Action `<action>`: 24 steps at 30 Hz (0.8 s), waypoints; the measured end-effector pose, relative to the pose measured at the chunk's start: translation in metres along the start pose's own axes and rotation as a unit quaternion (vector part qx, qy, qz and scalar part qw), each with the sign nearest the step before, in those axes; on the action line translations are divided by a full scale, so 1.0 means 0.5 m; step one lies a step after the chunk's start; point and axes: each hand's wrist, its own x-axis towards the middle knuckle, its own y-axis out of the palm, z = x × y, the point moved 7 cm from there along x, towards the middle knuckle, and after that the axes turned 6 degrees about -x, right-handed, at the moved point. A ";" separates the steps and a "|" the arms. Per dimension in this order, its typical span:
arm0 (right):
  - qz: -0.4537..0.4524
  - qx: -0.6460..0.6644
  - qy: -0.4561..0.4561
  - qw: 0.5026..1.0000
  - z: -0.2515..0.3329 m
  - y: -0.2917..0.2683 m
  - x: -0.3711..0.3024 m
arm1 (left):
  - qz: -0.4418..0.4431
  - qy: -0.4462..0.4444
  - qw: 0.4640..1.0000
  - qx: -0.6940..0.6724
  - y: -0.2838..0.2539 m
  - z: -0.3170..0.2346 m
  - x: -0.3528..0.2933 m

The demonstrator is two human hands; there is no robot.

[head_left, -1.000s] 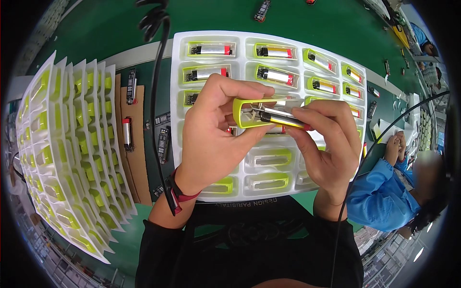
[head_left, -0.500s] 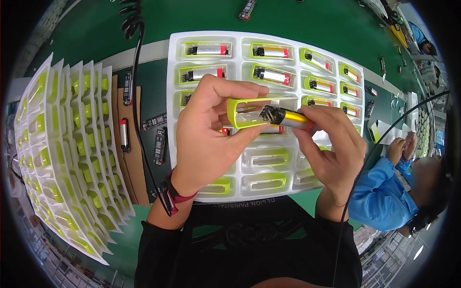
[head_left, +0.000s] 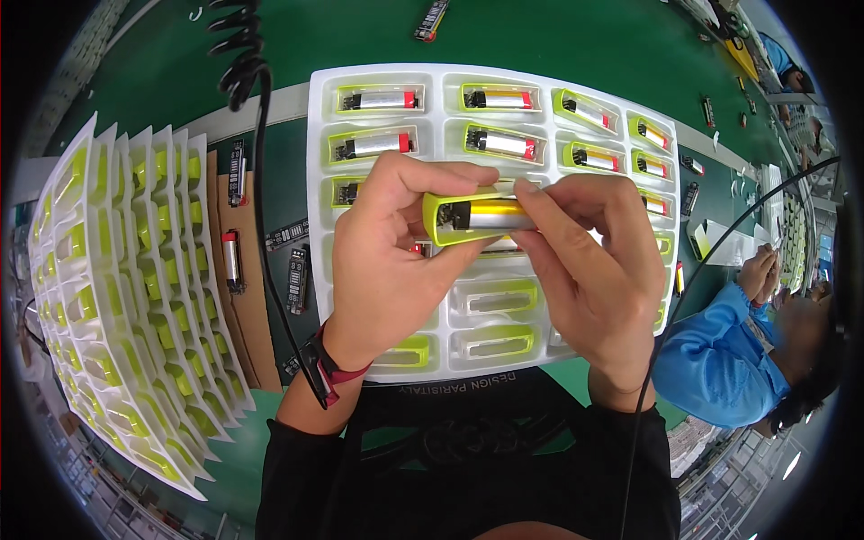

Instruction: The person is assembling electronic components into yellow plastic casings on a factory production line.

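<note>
Both hands are up over the white tray [head_left: 432, 83]; the left hand [head_left: 382, 261] grips the yellow-green holder [head_left: 468, 218] by its left end, thumb beneath, fingers curled over the top; the right hand [head_left: 598, 270] pinches its right end, where the silver cell [head_left: 499, 214] sits inside; the holder's long axis runs left to right, level between the two hands, each touching its own end; below it, empty yellow-green holders wait in the tray's near pockets; filled ones lie in the far rows; stacked trays [head_left: 117, 297] stand at the left.
</note>
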 end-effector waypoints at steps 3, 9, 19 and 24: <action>-0.037 0.023 0.019 0.999 0.002 0.010 -0.002 | -0.012 0.024 0.999 -0.019 -0.004 -0.005 -0.003; -0.112 0.052 0.122 0.985 -0.019 0.012 -0.019 | -0.017 0.053 0.998 -0.014 -0.004 -0.010 -0.006; -0.125 0.175 0.269 0.939 -0.053 0.051 -0.033 | -0.049 0.090 0.994 0.045 -0.009 -0.024 -0.010; -0.058 0.407 0.321 0.853 -0.073 0.043 -0.060 | 0.000 0.075 0.991 0.114 0.020 -0.040 -0.014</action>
